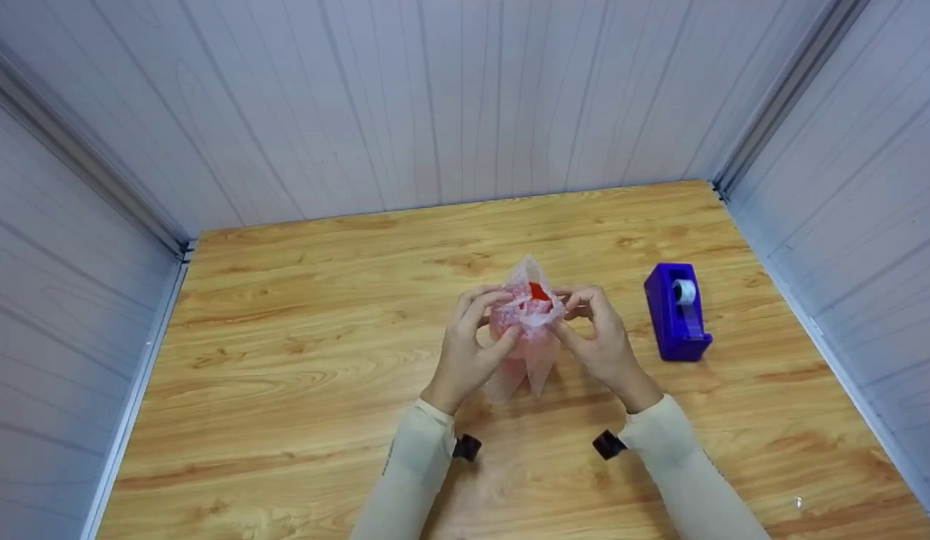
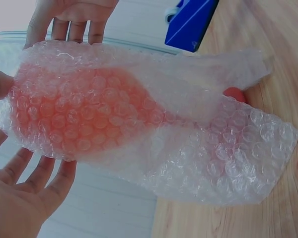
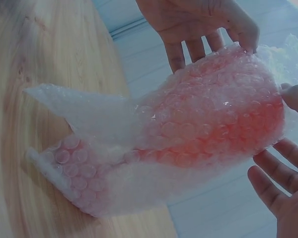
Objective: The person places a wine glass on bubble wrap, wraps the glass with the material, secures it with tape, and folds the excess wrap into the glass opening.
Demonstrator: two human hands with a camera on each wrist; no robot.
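Note:
Between the two hands stands a red goblet (image 1: 538, 291), wrapped in clear bubble wrap (image 2: 238, 163). Its bowl and narrow stem show through the bubbles in both wrist views, and a bit of its red foot (image 2: 234, 94) peeks out by the wooden table. My left hand (image 1: 469, 345) holds the upper part of the wrap from the left, thumb near the rim. From the right, my right hand (image 1: 604, 337) grips the wrap's upper edge between thumb and fingers. Loose flaps of wrap flare out around the stem. The goblet's rim is mostly covered by the wrap.
To the right stands a blue tape dispenser (image 1: 667, 322) with a roll of clear tape (image 1: 684, 292). A small clear bit (image 1: 798, 502) lies near the front right of the wooden table (image 1: 285, 360). Pale panel walls (image 1: 465, 97) enclose the back and sides.

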